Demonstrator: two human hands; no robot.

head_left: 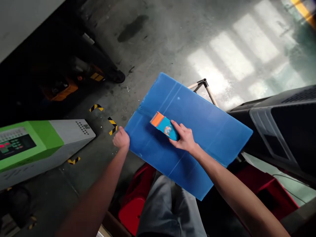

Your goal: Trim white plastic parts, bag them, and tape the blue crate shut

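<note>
A blue flat board [207, 131], creased and scuffed, spreads out in front of me above my lap. My right hand [184, 136] is closed around the lower end of a flat blue and orange case [165, 125], held over the board. The case has an orange end pointing up and left, and a small round picture on its blue part. Next to the board's left corner, my left hand [121, 138] is curled into a fist; its fingertips are hidden, and I cannot tell whether it grips the board's edge or something small.
A green and white machine [56, 140] with a control panel stands at left. Red plastic pieces [133, 212] lie below the board. A pipe frame [204, 85] shows behind it, and a dark machine [278, 131] is at right. Yellow-black tape [112, 125] marks the floor.
</note>
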